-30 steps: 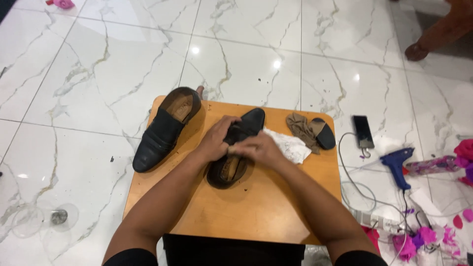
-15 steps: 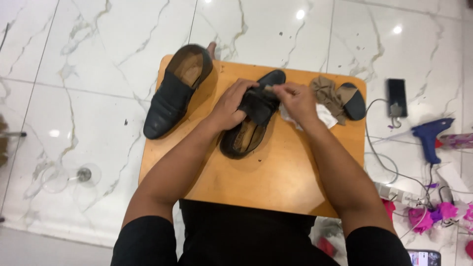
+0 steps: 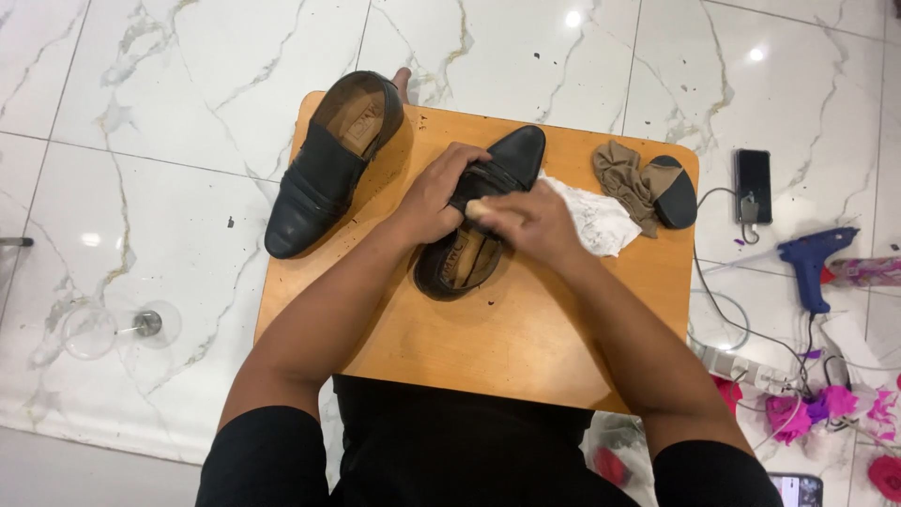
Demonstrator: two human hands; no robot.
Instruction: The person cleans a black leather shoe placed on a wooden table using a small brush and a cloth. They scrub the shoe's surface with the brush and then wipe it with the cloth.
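We are working at a wooden board (image 3: 526,347) on the marble floor. A black shoe (image 3: 483,221) is lying at its middle; a second shoe (image 3: 328,164) is overhanging the far left corner, untouched. Our left hand (image 3: 439,192) is clasping the middle shoe's upper while our right hand (image 3: 526,221) is pressing a pale pad (image 3: 476,210) against it, so the rubbing looks partway along.

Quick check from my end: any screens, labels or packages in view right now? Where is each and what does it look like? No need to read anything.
Phone: on the floor right of the wooden table, flat dark rectangle, screen off, cable attached.
Second phone: bottom right edge, partly cut off, dark with a lit screen.
Insole label: inside the black shoe at the table's left corner, tan patch with dark print.
Packages: none that I can tell.
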